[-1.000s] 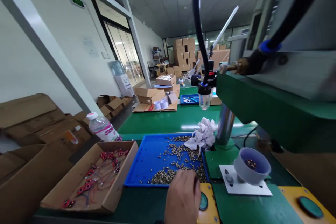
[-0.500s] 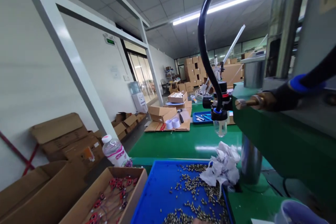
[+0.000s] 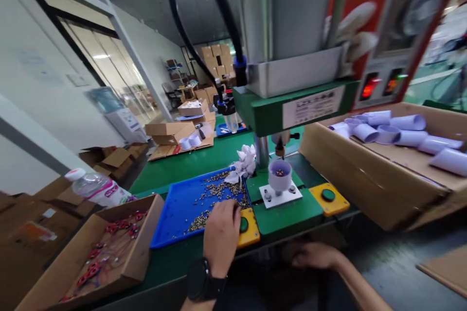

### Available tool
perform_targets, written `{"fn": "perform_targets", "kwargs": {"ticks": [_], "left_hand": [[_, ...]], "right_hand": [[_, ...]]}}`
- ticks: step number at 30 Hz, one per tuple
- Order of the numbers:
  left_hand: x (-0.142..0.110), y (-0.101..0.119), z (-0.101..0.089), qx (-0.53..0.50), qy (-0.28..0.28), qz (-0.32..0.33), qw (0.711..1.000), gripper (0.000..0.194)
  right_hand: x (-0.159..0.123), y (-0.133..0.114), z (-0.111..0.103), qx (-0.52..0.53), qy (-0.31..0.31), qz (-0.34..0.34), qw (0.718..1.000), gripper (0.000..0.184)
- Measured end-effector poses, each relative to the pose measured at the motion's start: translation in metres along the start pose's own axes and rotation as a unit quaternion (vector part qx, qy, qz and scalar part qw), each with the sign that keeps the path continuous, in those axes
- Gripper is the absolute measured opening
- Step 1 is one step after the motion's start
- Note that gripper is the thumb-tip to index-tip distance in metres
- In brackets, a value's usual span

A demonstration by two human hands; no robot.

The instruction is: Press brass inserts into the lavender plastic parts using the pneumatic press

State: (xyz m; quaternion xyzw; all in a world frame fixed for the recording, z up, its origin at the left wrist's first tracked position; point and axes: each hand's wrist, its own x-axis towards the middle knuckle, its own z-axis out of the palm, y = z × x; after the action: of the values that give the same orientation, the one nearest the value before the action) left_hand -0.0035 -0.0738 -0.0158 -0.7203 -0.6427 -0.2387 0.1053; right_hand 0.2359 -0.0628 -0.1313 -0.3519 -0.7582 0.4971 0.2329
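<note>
My left hand (image 3: 221, 228), lower centre of the frame, has low-rimmed room leftward across the blue tray (image 3: 164, 226); the wall of the parts box (image 3: 140, 248), lower left, bounds it. Rightward, the yellow button box (image 3: 251, 236) sits just beside. Right of centre, the pale cup (image 3: 280, 182) is approachable from the front; the tool tip (image 3: 280, 149) hangs close above, and the column (image 3: 261, 150) and crumpled paper (image 3: 245, 161) obstruct behind-left. The press base (image 3: 288, 218) overlies my right hand (image 3: 315, 255); the large carton (image 3: 350, 180) bars the right.
</note>
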Motion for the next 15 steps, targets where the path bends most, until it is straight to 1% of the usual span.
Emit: {"fn": "perform_targets", "kwargs": {"ticks": [1, 2, 3, 4, 5, 6, 7, 8, 9, 10, 11, 13, 14, 15], "left_hand": [[-0.002, 0.001, -0.003, -0.004, 0.004, 0.009, 1.000, 0.013], [-0.004, 0.003, -0.006, -0.009, 0.007, 0.016, 1.000, 0.013], [-0.009, 0.004, -0.009, -0.012, 0.007, 0.023, 1.000, 0.013], [-0.014, 0.006, -0.012, -0.015, 0.003, 0.031, 0.999, 0.013], [-0.019, 0.009, -0.016, -0.015, -0.004, 0.042, 0.999, 0.013], [-0.024, 0.011, -0.018, -0.012, -0.011, 0.053, 0.998, 0.013], [-0.029, 0.014, -0.021, -0.008, -0.015, 0.063, 0.998, 0.014], [-0.033, 0.017, -0.022, -0.001, -0.017, 0.070, 0.997, 0.015], [-0.036, 0.019, -0.023, 0.007, -0.018, 0.074, 0.997, 0.015], [-0.038, 0.021, -0.024, 0.016, -0.018, 0.075, 0.997, 0.016], [-0.039, 0.023, -0.024, 0.026, -0.018, 0.076, 0.997, 0.017], [-0.040, 0.025, -0.023, 0.050, -0.018, 0.083, 0.995, 0.018], [-0.040, 0.025, -0.022, 0.062, -0.016, 0.088, 0.994, 0.019], [-0.040, 0.023, -0.020, 0.074, -0.011, 0.096, 0.993, 0.020]], "right_hand": [[-0.008, -0.003, -0.008, 0.003, -0.032, 0.001, 0.999, 0.008], [-0.018, -0.011, -0.017, 0.006, -0.054, 0.000, 0.999, 0.013], [-0.029, -0.021, -0.027, 0.008, -0.057, -0.006, 0.998, 0.020], [-0.040, -0.033, -0.038, 0.005, -0.037, -0.015, 0.999, 0.025], [-0.049, -0.044, -0.049, -0.006, 0.015, -0.025, 1.000, 0.026], [-0.055, -0.053, -0.060, -0.031, 0.100, -0.035, 0.994, 0.027], [-0.058, -0.059, -0.070, -0.072, 0.206, -0.045, 0.975, 0.028], [-0.055, -0.062, -0.078, -0.123, 0.307, -0.054, 0.942, 0.028], [-0.049, -0.061, -0.085, -0.175, 0.380, -0.064, 0.906, 0.028], [-0.041, -0.057, -0.089, -0.223, 0.415, -0.075, 0.879, 0.028], [-0.030, -0.050, -0.090, -0.263, 0.416, -0.089, 0.866, 0.027], [-0.012, -0.033, -0.086, -0.303, 0.383, -0.112, 0.865, 0.026], [-0.005, -0.025, -0.082, -0.308, 0.384, -0.116, 0.862, 0.026], [-0.001, -0.017, -0.076, -0.308, 0.405, -0.116, 0.853, 0.026]]}}
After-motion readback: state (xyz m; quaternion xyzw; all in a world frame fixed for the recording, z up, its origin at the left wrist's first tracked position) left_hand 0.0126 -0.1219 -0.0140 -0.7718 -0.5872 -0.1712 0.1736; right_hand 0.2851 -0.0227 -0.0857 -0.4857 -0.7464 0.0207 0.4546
